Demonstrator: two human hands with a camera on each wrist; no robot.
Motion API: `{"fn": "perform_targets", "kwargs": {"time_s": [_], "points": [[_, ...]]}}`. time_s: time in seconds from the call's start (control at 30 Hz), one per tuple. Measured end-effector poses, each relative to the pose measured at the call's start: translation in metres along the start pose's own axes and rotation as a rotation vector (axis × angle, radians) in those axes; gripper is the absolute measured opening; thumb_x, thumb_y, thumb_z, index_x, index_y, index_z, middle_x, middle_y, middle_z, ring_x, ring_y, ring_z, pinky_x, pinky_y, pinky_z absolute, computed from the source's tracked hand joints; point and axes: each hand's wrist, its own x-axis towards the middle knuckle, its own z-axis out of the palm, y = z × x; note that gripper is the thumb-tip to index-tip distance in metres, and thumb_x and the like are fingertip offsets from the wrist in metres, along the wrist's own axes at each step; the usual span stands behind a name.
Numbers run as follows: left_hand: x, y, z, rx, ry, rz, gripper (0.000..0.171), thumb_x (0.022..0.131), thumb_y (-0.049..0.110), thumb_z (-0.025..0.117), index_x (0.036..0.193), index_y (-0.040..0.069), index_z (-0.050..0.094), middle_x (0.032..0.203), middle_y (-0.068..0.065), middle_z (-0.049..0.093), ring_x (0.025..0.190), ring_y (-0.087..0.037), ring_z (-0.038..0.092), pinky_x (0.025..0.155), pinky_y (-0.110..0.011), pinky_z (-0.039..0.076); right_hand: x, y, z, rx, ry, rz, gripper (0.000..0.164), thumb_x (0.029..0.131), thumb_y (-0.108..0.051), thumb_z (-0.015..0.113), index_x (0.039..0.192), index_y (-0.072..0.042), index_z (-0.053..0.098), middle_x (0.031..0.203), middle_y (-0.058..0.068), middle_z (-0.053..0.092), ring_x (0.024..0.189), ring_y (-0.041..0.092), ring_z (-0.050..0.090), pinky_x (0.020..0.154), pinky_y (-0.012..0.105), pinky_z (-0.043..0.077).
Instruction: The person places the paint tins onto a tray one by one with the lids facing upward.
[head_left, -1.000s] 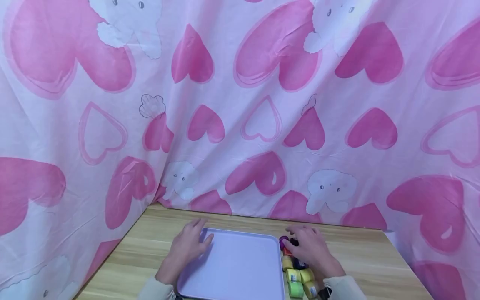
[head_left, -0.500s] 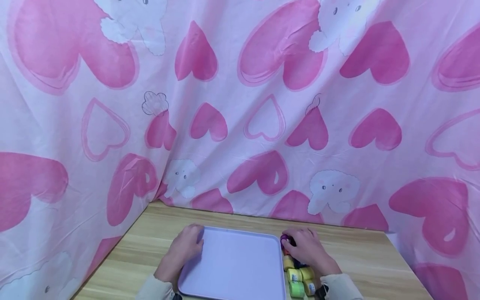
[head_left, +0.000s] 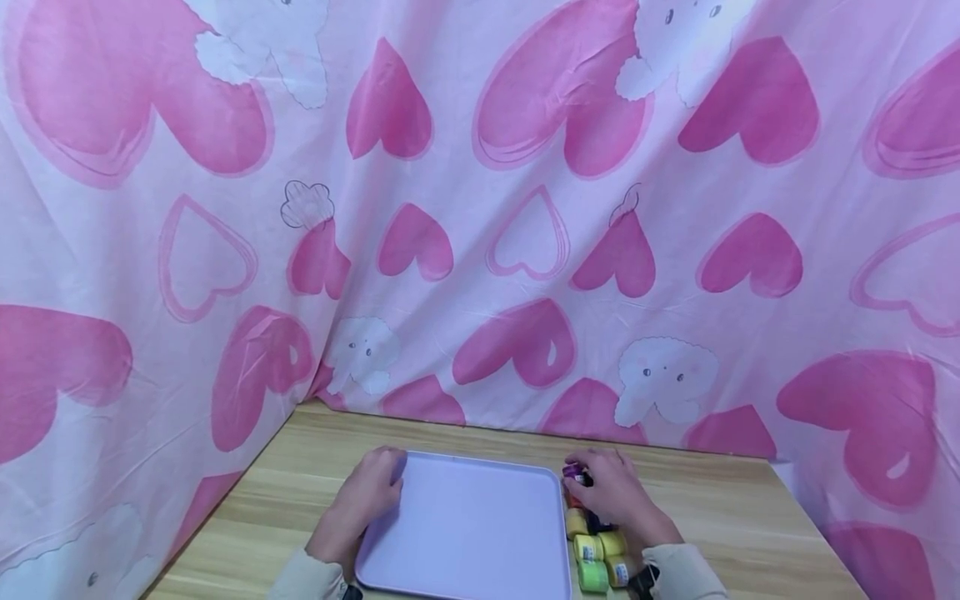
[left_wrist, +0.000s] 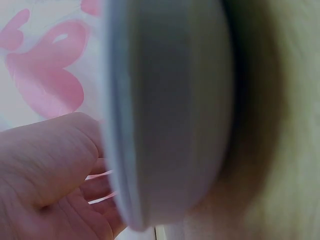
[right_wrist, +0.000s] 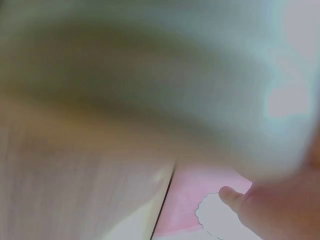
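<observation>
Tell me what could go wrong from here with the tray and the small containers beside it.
Two risks, as I judge it. The right hand pinches the purple container at the end of a tight cluster, so lifting it might knock its neighbours. The left hand is at the left rim of the tray; a push there could slide it into the yellow containers and green container close to its right side.

Forearms (head_left: 330, 537) extended forward, well apart, left grip (head_left: 371, 485) with curled fingers (head_left: 382, 458), right grip (head_left: 615, 490) with thumb (head_left: 586, 493) opposite bent fingers.
</observation>
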Motion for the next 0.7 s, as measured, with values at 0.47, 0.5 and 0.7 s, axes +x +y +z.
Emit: {"fn": "perform_targets", "kwargs": {"time_s": [0.47, 0.5, 0.7], "points": [[0.002, -0.001, -0.001, -0.027, -0.07, -0.111, 0.036, 0.087, -0.004, 0.081, 0.121, -0.011, 0.073, 0.113, -0.025, 0.075, 0.11, -0.039, 0.074, 0.096, -0.054, 0.062, 0.001, -0.018, -0.014, 0.079, 0.083, 0.001, 0.035, 0.093, -0.017, 0.085, 0.127, -0.011, 0.076, 0.118, -0.001, 0.065, 0.094, 0.012, 0.059, 0.076, 0.027, 0.055], [0.002, -0.001, -0.002, -0.028, -0.076, -0.123, 0.037, 0.087, -0.003, 0.082, 0.122, -0.011, 0.072, 0.114, -0.025, 0.074, 0.111, -0.04, 0.073, 0.097, -0.054, 0.061, 0.001, -0.019, -0.014, 0.075, 0.083, -0.003, 0.036, 0.093, -0.017, 0.085, 0.127, -0.011, 0.076, 0.116, -0.001, 0.064, 0.094, 0.012, 0.059, 0.074, 0.025, 0.054], [0.003, -0.002, -0.005, -0.046, -0.089, -0.153, 0.039, 0.088, -0.003, 0.082, 0.125, -0.01, 0.072, 0.115, -0.024, 0.072, 0.11, -0.039, 0.072, 0.096, -0.052, 0.062, 0.003, -0.028, -0.017, 0.115, 0.067, -0.017, 0.038, 0.092, -0.013, 0.085, 0.129, -0.011, 0.074, 0.116, -0.001, 0.064, 0.095, 0.014, 0.063, 0.072, 0.022, 0.056]]}}
